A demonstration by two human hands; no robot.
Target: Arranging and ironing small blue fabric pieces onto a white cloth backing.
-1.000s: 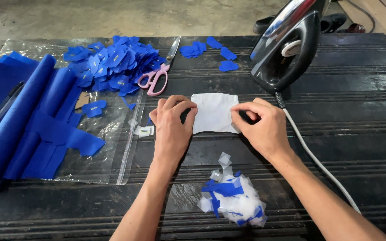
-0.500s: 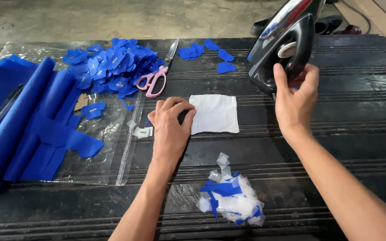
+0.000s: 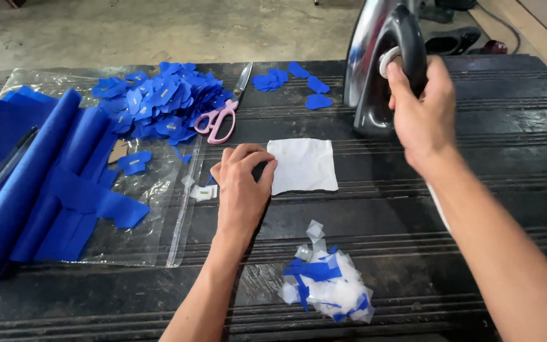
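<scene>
While the right hand (image 3: 422, 117) is wrapped tight round the black handle of the iron (image 3: 381, 66), which stands upright on its heel at the back of the dark ribbed table (image 3: 476, 209), the left hand (image 3: 242, 190) lies loosely curled with its fingertips pinning the left edge of the one white cloth square (image 3: 303, 166); nothing sits between the iron and that square, so the path looks open; one pair of pink-handled scissors (image 3: 221, 117) lies just behind the left hand, next to a big heap of blue cut pieces (image 3: 159, 101); three or four loose blue pieces (image 3: 292, 79) lie beside the iron; one scrap pile of white and blue offcuts (image 3: 327, 285) sits near the front edge; folded blue fabric (image 3: 26, 183) with one black pen (image 3: 4, 166) on it fills the far left, partly on a clear plastic sheet (image 3: 140, 247).
</scene>
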